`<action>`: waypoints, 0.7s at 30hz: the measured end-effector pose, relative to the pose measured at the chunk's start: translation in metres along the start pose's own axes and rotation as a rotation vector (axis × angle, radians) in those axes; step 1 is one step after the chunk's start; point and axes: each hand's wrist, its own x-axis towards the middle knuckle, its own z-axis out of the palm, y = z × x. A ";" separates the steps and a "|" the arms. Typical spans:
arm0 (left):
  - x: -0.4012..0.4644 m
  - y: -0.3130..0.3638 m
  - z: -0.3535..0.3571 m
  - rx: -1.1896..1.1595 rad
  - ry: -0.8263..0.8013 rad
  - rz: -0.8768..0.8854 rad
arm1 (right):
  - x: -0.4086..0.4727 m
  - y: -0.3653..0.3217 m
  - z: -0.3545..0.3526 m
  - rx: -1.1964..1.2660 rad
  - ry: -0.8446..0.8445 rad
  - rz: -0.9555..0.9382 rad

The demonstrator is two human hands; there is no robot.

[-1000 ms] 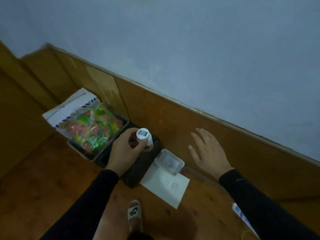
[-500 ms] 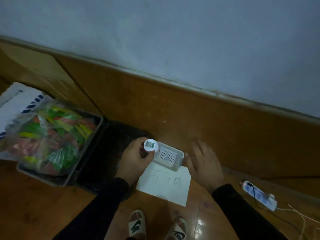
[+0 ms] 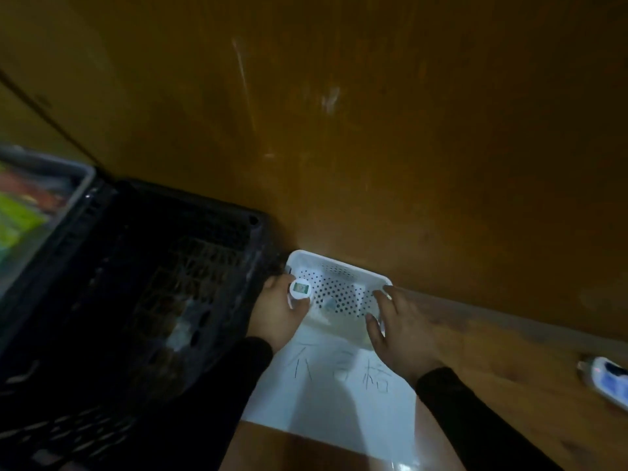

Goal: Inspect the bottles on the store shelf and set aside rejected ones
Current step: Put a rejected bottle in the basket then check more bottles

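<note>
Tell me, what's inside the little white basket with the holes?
The white basket shows mostly its dotted bottom. The left hand holds a white bottle over its left edge. The right hand covers the right corner, so that part is hidden.

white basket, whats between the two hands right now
In the head view, the perforated floor of the white basket spans between left hand, gripping the bottle, and right hand.

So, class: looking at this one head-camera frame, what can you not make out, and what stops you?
- Bottle body: head view, hidden by the left hand gripping it; only the cap shows.
- Cap label: too small and blurred to read.
- Black crate contents: too dark.
- Power strip: cut off by the right edge.
- White basket near rim: covered by the right hand.
</note>
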 end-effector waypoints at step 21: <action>0.108 -0.051 0.109 0.184 0.122 -0.043 | 0.062 0.052 0.123 -0.069 -0.018 0.107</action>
